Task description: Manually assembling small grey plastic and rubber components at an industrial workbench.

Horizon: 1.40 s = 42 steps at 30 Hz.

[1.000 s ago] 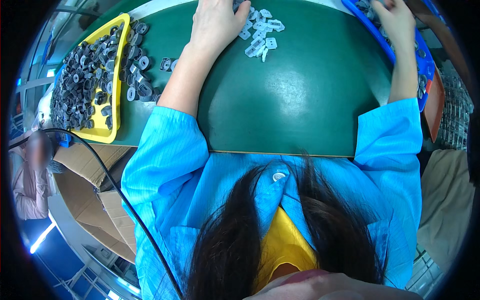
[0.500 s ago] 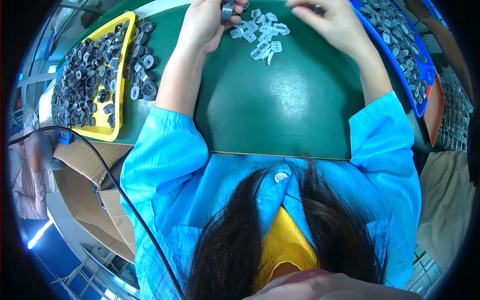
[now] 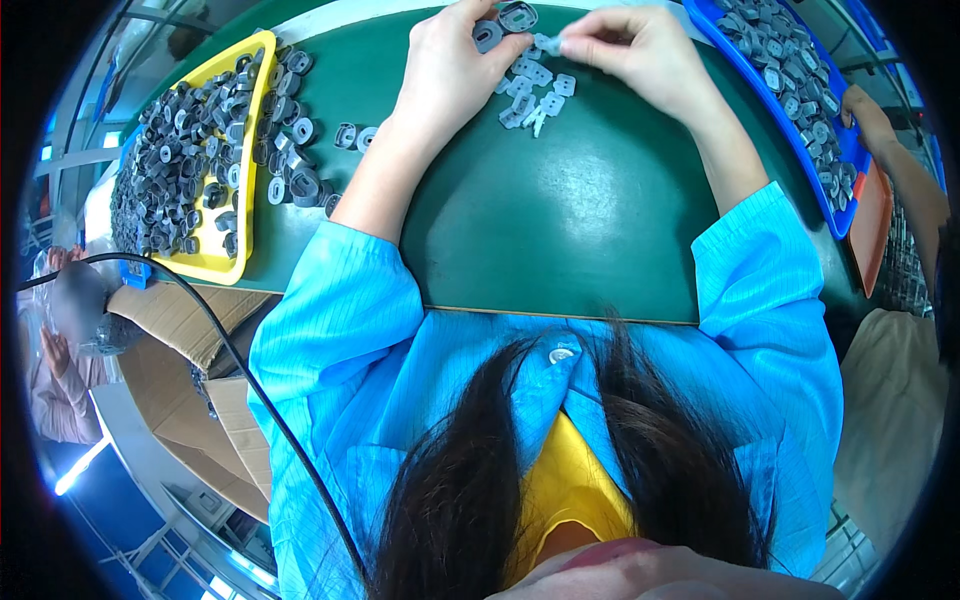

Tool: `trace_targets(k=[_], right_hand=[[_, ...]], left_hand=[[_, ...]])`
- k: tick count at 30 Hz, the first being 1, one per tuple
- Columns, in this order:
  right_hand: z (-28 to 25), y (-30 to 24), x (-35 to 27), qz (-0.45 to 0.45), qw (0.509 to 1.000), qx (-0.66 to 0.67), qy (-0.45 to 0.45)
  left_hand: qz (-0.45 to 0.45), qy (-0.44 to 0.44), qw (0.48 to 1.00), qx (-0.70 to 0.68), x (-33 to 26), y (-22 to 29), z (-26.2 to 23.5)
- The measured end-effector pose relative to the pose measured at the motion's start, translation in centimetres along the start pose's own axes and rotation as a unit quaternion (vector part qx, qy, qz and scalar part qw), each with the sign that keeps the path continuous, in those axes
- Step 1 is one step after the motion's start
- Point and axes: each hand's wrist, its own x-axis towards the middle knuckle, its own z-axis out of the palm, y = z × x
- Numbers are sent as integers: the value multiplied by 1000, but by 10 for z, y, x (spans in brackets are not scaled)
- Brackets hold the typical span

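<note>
At the far middle of the green table, my left hand (image 3: 450, 65) is closed around grey oval ring-shaped plastic parts (image 3: 488, 37). A second such part (image 3: 517, 16) shows just beyond, by its fingertips; whether it is gripped or lies on the table I cannot tell. From the right, my right hand (image 3: 640, 52) pinches a small translucent plastic piece (image 3: 549, 44) between thumb and forefinger, close to the left thumb. Several more translucent pieces with small holes (image 3: 532, 90) lie in a loose pile just below both hands.
Left stands a yellow tray (image 3: 247, 170) of grey parts, with loose grey parts (image 3: 300, 130) beside it. A blue tray (image 3: 840, 215) of similar parts is at right, another person's hand (image 3: 868, 118) at its rim. Below left are a cardboard box (image 3: 165, 390) and black cable (image 3: 215, 340).
My left hand has shifted right with the grey parts. My right hand has come left and now pinches a translucent piece. Another person's hand has appeared at the blue tray.
</note>
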Motion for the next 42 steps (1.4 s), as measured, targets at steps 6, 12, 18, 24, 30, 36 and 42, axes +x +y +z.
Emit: trace_targets(k=[6,12,18,24,30,36,42], right_hand=[[0,6,0,66,996,54,30],[1,8,-1,120,985,117,45],[15,-12,-4,71,982,-51,167],[17,18,-4,248,861,441,55],[11,20,-5,265,854,446,31],[-8,22,-6,258,878,386,-117],[15,13,-7,143,947,286,22]], left_hand=[[-28,7,998,51,1,21,11],[120,38,990,62,-4,13,20],[106,48,993,26,-7,5,18],[162,71,979,105,-3,11,23],[156,59,986,19,-5,23,8],[181,-129,975,18,2,10,-5],[227,-60,970,-66,0,13,2]])
